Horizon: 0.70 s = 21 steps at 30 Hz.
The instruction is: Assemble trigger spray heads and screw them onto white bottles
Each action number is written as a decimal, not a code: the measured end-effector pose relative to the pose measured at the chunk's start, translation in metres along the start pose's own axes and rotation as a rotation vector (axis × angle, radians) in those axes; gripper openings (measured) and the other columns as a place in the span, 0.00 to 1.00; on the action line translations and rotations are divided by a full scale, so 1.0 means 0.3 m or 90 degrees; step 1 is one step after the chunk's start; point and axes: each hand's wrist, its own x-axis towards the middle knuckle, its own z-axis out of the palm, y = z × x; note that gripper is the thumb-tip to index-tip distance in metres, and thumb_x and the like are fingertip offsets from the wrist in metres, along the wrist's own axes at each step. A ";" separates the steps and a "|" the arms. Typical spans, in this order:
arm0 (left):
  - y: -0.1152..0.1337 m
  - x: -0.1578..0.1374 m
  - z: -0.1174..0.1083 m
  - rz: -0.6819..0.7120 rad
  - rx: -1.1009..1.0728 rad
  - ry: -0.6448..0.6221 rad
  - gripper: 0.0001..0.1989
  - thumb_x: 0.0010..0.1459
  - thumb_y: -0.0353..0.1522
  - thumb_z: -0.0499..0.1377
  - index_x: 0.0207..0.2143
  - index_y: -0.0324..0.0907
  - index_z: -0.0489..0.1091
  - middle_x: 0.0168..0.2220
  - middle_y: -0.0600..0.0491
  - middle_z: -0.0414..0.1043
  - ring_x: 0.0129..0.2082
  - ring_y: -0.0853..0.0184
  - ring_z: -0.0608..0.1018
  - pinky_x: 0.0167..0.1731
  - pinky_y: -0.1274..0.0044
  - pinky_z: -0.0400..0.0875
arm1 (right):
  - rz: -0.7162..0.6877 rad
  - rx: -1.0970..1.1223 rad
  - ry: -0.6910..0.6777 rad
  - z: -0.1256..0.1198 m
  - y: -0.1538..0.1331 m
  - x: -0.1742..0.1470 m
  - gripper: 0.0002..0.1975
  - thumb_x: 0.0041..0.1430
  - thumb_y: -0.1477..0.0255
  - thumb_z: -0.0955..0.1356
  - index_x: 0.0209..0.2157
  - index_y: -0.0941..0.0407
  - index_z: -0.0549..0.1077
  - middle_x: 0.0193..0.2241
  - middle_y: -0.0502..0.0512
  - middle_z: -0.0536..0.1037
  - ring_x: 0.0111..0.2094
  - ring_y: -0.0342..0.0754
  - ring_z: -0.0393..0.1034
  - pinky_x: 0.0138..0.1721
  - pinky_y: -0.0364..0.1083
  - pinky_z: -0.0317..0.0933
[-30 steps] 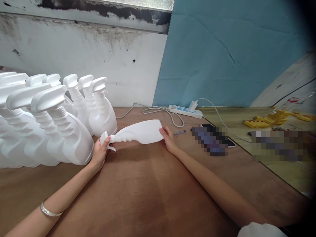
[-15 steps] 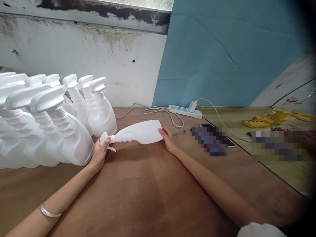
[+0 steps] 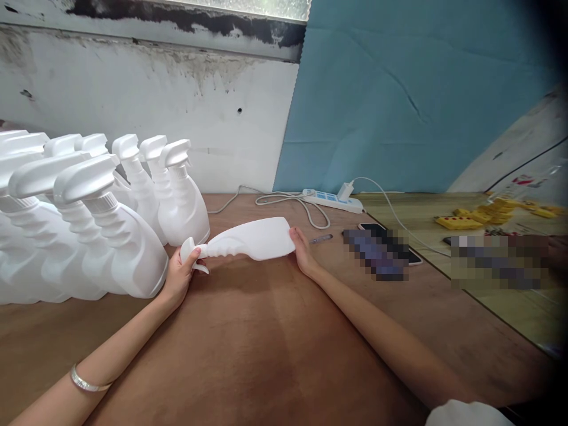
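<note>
A white spray bottle [image 3: 255, 238] lies on its side in the air over the brown table, trigger head to the left and base to the right. My left hand [image 3: 180, 275] is closed around the trigger head, thumb on top, with the trigger lever sticking out below. At the other end, my right hand [image 3: 302, 251] supports the bottle's base with its fingers; some of them are hidden behind it. Left of my hands stand several upright white spray bottles [image 3: 137, 254] in close rows, the nearest right beside my left wrist.
A white power strip [image 3: 332, 200] with a plug and loose cable lies by the wall. Right of my right hand are a small pen-like item [image 3: 321, 238], a phone [image 3: 412, 255] and a blurred item. Yellow pieces [image 3: 461, 222] lie on the adjoining surface.
The fingers of my right hand have slid slightly right, to the edge of the bottle's base. The bottle and my left hand have barely moved.
</note>
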 end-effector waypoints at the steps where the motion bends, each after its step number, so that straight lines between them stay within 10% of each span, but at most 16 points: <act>1: -0.001 0.000 0.000 -0.001 -0.001 0.000 0.18 0.44 0.40 0.62 0.33 0.38 0.62 0.22 0.58 0.65 0.19 0.72 0.69 0.17 0.81 0.68 | 0.002 0.006 0.004 0.002 0.003 0.002 0.20 0.49 0.49 0.62 0.22 0.53 0.60 0.16 0.44 0.61 0.16 0.41 0.55 0.16 0.41 0.50; 21: 0.007 0.006 0.003 -0.014 0.007 0.042 0.20 0.42 0.41 0.62 0.33 0.38 0.62 0.21 0.59 0.65 0.17 0.73 0.69 0.16 0.83 0.64 | -0.023 0.026 -0.020 -0.012 -0.013 0.000 0.17 0.38 0.67 0.71 0.32 0.52 0.65 0.29 0.48 0.71 0.28 0.45 0.63 0.24 0.42 0.57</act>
